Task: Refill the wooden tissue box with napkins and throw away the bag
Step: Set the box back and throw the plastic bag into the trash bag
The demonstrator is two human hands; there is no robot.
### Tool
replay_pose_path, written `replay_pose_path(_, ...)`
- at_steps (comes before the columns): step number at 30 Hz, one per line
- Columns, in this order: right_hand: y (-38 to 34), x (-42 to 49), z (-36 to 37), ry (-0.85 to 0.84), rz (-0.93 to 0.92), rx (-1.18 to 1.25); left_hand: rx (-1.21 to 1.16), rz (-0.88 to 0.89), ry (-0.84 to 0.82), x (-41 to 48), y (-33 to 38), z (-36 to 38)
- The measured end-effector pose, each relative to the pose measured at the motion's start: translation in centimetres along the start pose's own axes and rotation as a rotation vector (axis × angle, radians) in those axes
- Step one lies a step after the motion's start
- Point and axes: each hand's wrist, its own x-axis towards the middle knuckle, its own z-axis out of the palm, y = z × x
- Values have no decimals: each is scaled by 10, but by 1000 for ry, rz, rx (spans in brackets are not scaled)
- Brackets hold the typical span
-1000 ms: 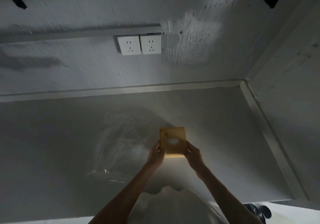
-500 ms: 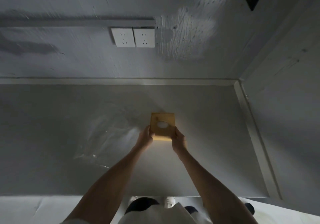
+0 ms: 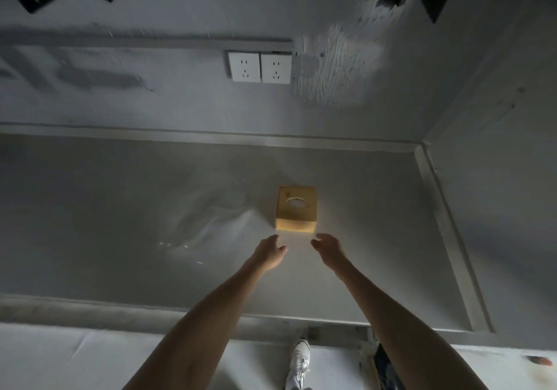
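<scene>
Taking the wooden tissue box (image 3: 296,208) as the landmark, the clear plastic bag (image 3: 211,227) lies flat on the grey counter (image 3: 90,208) just to its left, stretching away leftward and reaching the box's left edge. The left hand (image 3: 269,252), below the box's left corner, is empty with fingers loosely apart; it is the nearer hand to the bag, which lies left of its fingers. The right hand (image 3: 328,249), below the box's right corner, is likewise empty and loosely curled, touching nothing.
</scene>
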Motion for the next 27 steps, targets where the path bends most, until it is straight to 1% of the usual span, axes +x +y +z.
replay_pose_path(2, 11, -25, 7, -24, -5, -17, 92, 93, 263, -21, -24, -4)
replay_pose_path(3, 18, -40, 14, -23, 1, 8, 111, 108, 362, -29, -41, -8)
replay_pose_path(4, 26, -56, 22, -17, 18, 40, 135, 93, 420, -33, -61, -12)
replay_pose_path(5, 35, -75, 32, -11, 47, 106, 178, 45, 416, -36, -83, -16)
replay_pose_path(6, 44, -95, 44, -18, 80, 176, 241, -33, 360, -41, -106, -20)
replay_pose_path(8, 66, -130, 67, -70, 144, 262, 306, -186, 167, -52, -144, -16)
replay_pose_path(9, 79, -144, 78, -83, 182, 286, 320, -217, 78, -59, -157, -7)
replay_pose_path(11, 99, -172, 103, -84, 244, 324, 395, -179, -4, -85, -175, 21)
replay_pose_path(12, 104, -182, 113, -76, 265, 333, 427, -145, -7, -97, -177, 35)
replay_pose_path(14, 105, -204, 130, -68, 291, 358, 447, -56, 66, -118, -175, 60)
replay_pose_path(16, 97, -219, 138, -84, 277, 389, 414, 38, 190, -132, -164, 69)
replay_pose_path(18, 86, -228, 138, -106, 251, 411, 391, 99, 331, -132, -158, 61)
replay_pose_path(20, 82, -235, 135, -135, 233, 423, 394, 120, 395, -120, -160, 42)
replay_pose_path(21, 84, -238, 133, -154, 218, 403, 387, 113, 400, -113, -162, 30)
replay_pose_path(24, 82, -232, 121, -179, 190, 373, 295, -13, 446, -90, -162, -15)
replay_pose_path(25, 77, -220, 117, -189, 176, 392, 263, -40, 470, -83, -162, -28)
replay_pose_path(27, 60, -185, 110, -154, 155, 423, 200, -65, 487, -75, -161, -50)
